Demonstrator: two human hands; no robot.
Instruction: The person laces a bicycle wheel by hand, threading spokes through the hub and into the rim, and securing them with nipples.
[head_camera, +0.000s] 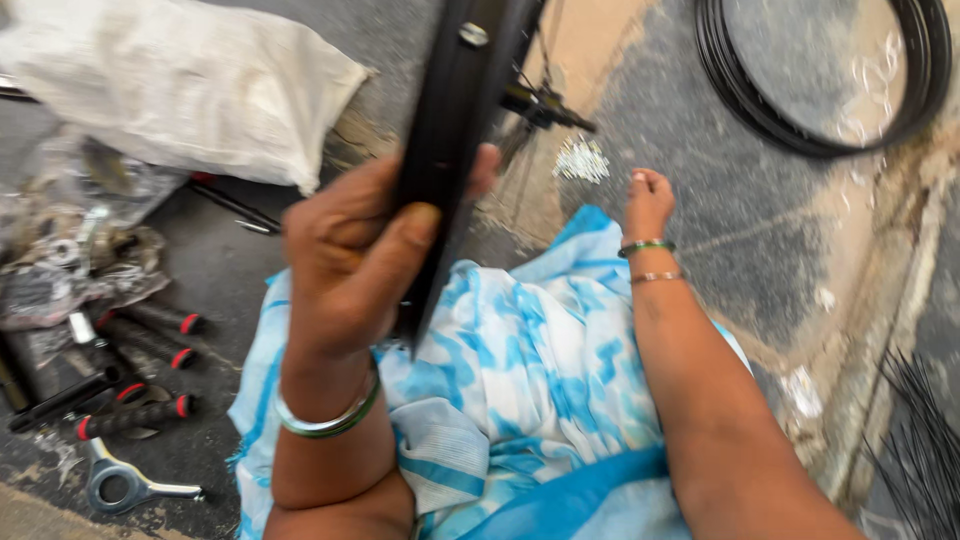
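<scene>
- From my feed I see the left hand (350, 245) wrapped around a black wheel rim (450, 130), thumb pressed on its near face and fingers curled behind it.
- The rim stands nearly upright over the lap, its lower edge down against the blue and white cloth (520, 390) that covers the knees.
- At the hub (540, 105) a dark axle end sticks out to the right; thin spokes run up from it.
- The right hand (648, 200) is stretched forward past the cloth, fingers curled loosely inward; I cannot tell whether it pinches anything.
- Just beyond it a small heap of shiny metal bits (581, 158) lies on the ground.
- The floor (720, 200) is rough grey concrete with pale sandy patches and cracks.
- A black tyre (830, 135) lies flat at upper right, well apart from both hands.
- A bundle of thin dark spokes (920, 450) fans out at the lower right edge.
- At upper left sits a whitish woven sack (170, 80).
- Below it, black handlebar grips with red ends (150, 340) lie near crumpled plastic wrapping (70, 270).
- A metal spanner (125, 485) rests at lower left.
</scene>
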